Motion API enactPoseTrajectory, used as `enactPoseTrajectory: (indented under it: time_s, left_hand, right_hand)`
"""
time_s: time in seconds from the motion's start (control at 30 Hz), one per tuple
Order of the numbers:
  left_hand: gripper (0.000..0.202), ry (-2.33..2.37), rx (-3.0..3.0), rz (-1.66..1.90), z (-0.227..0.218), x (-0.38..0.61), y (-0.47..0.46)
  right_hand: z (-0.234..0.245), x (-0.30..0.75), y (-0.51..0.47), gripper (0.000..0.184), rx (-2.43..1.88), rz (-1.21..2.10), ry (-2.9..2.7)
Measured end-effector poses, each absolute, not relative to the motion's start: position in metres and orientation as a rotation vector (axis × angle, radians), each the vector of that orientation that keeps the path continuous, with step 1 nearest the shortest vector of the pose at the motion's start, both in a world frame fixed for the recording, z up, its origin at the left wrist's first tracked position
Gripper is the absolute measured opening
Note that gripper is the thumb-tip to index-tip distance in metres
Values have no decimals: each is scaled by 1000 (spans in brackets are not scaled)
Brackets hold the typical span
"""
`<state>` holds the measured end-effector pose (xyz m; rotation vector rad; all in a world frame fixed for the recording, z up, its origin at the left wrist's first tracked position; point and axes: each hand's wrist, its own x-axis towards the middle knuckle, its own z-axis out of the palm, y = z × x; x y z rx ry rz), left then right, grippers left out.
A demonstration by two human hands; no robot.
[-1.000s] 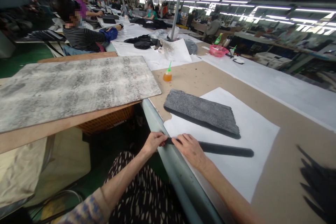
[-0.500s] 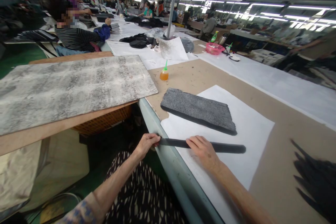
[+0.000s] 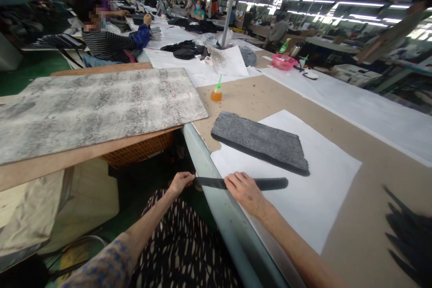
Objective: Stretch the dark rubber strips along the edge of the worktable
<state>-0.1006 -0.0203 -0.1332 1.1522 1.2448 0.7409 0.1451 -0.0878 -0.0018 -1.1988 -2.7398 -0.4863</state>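
Note:
A narrow black fabric strip [image 3: 272, 183] lies across the table's front edge, its right end over a white paper sheet [image 3: 332, 175]. My left hand [image 3: 182, 182] pinches the strip's left end, just off the table edge. Farther along, my right hand [image 3: 243, 191] is curled over the strip near the paper's left side, its thumb hidden beneath. Behind the strip sits a stack of dark grey fabric pieces [image 3: 261, 141], partly on the paper and apart from both hands.
A mottled grey-white board [image 3: 101, 105] lies at the left. Beyond the stack stands a small bottle of orange liquid [image 3: 216, 94]. Black strips [image 3: 410, 229] fan out at the right edge. Farther back are a pink basket [image 3: 283, 62], a pole [image 3: 231, 6] and a seated co-worker [image 3: 108, 45].
Both hands and the black strip have shifted left toward the table's front edge, so less of the strip lies on the paper. The view has turned slightly left.

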Motion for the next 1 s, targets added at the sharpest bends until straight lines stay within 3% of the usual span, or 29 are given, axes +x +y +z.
enactPoseTrajectory:
  time_s: [0.4, 0.7, 1.0]
  left_hand:
    - [34, 1250, 1101, 753, -146, -112, -22]
    - [37, 1335, 948, 754, -190, -126, -16]
    - [31, 1392, 671, 760, -191, -158, -29]
  right_hand:
    - [-5, 221, -109, 31, -1366, -392, -2567]
    - [-2, 160, -92, 26, -1187, -574, -2761]
    - [-3, 143, -84, 21, -1159, -597, -2769]
